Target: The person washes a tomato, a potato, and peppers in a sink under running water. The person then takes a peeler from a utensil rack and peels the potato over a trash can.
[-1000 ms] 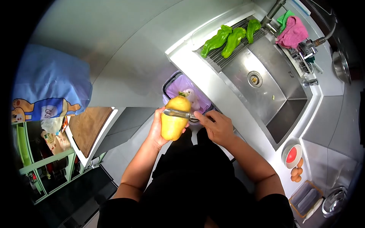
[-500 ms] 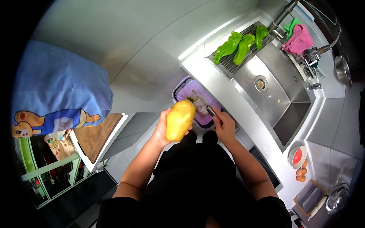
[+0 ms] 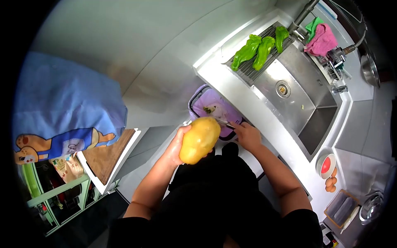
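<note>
My left hand [image 3: 178, 144] is wrapped around a large yellow potato [image 3: 200, 140], holding it tilted over the bin. Its surface looks smooth and wet. My right hand [image 3: 248, 135] grips a peeler [image 3: 225, 123] by its handle. The peeler's slim metal end reaches to the potato's upper right edge; its tip is hidden, so I cannot tell whether it touches. Below both hands stands a bin [image 3: 201, 91] with a purple liner, holding dark green and pale scraps.
Green peppers [image 3: 247, 53] lie on a rack across the steel sink [image 3: 306, 93] at right. A pink cloth [image 3: 322, 40] hangs by the tap. Further along the counter are a bowl [image 3: 326, 166] and eggs [image 3: 331, 182]. A blue cover [image 3: 70, 95] and wooden board [image 3: 107, 157] are at left.
The potato has tilted to the right and moved slightly right and down. My right hand has moved a little right and down, and the peeler now points left toward the potato.
</note>
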Demonstrator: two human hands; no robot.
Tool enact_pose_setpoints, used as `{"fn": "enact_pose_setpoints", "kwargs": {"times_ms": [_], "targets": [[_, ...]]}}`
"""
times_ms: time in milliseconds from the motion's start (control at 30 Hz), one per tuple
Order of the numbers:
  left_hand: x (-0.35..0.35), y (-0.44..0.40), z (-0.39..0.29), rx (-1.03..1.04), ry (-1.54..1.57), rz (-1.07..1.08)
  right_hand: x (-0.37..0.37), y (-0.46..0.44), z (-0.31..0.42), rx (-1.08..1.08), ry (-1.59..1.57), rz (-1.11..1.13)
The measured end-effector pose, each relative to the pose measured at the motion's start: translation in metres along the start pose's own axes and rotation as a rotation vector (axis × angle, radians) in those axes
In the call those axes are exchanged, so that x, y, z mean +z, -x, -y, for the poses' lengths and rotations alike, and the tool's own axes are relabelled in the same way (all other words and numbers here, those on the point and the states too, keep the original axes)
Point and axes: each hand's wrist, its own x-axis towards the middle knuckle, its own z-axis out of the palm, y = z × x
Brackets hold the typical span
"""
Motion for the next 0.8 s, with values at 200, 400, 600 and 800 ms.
{"fn": "enact_pose_setpoints", "kwargs": {"times_ms": [200,400,600,800], "targets": [[-0.01,-0.013,-0.005,0.101,0.078,-0.033,0.005,0.003,0.006,0.256,-0.471,-0.084],[-0.014,-0.015,0.003,0.006,0.158,0.13,-0.054,0.002,0.058,-0.189,-0.226,-0.343],[0.001,0.001,0.009,0.077,-0.141,0.056,-0.004,0.007,0.004,-0.063,-0.007,-0.133],[-0.036,-0.011,0.006,0.14,0.012,-0.069,-0.022,0.011,0.021,0.614,-1.147,0.119]]}}
